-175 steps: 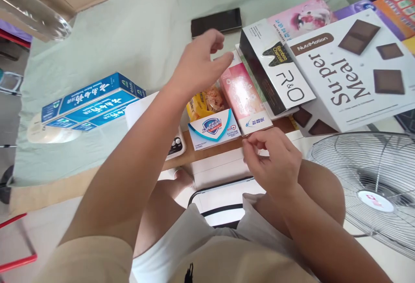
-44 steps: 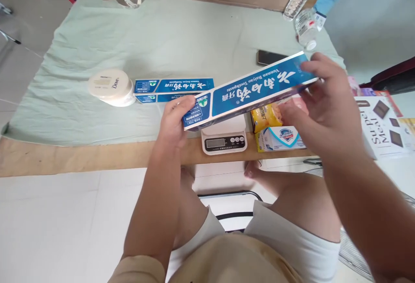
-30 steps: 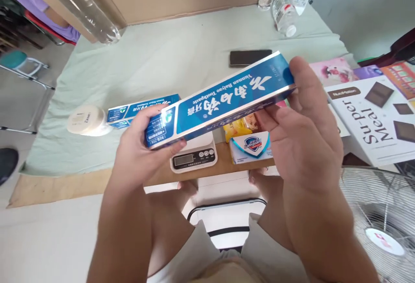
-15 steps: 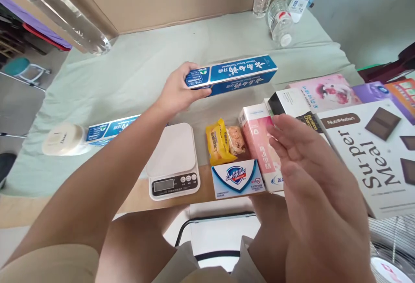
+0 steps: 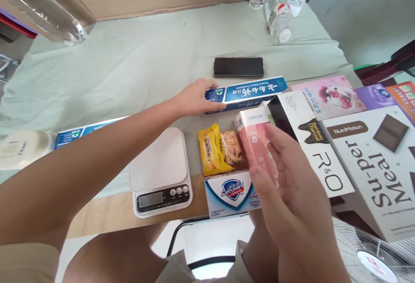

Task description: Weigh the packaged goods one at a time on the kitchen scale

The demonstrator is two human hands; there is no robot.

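My left hand (image 5: 201,96) grips one end of a blue toothpaste box (image 5: 253,92), thumb on the near side and fingers behind. The box lies low over the cloth, its far end beside the stacked boxes. My right hand (image 5: 295,196) is open, its thumb apart from the fingers, in front of a pink box (image 5: 253,134) and hiding part of it; whether it touches the box I cannot tell. Left of the pink box are a yellow-wrapped snack (image 5: 212,150) and a clear-wrapped snack (image 5: 232,147), behind a Safeguard soap box (image 5: 230,194).
A white kitchen scale (image 5: 158,162) stands left of the soap. Further left are another toothpaste box (image 5: 87,129) and a white-lidded container (image 5: 24,147). A black phone (image 5: 239,67) lies behind; bottles (image 5: 279,17) are farther back. At right are the R&O box (image 5: 311,140) and Su-per Meal box (image 5: 379,162).
My left hand has lowered the toothpaste box toward the table, beside the pink box, uncovering the phone. My right hand has moved left and down, over the pink box. The view has shifted.
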